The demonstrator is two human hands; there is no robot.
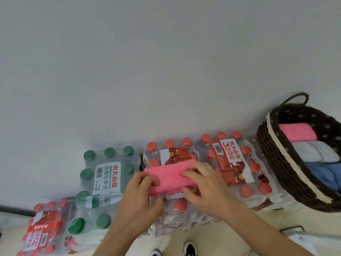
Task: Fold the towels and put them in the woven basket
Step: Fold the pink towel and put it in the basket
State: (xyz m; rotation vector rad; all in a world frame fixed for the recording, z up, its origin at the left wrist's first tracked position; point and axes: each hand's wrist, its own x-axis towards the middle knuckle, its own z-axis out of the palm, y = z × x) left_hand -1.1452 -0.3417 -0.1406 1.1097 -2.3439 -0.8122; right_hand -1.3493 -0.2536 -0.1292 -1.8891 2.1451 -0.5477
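A pink towel (168,175), folded into a narrow strip, lies on top of a shrink-wrapped pack of red-capped water bottles (170,150). My left hand (141,196) grips the strip's left end, thumb on top. My right hand (204,183) pinches its right end and lower edge. The dark woven basket (280,163) with a cream rim band and a loop handle stands at the right on another bottle pack. Inside it lie three rolled towels side by side: a pink one (297,132), a white one (313,151) and a blue one (324,172).
A pack of green-capped bottles (105,174) stands left of my hands, and another red-capped pack (43,228) sits at the lower left. A further red-capped pack (234,159) lies between the towel and the basket. A plain white wall rises behind. My shoes (190,249) show below on a pale floor.
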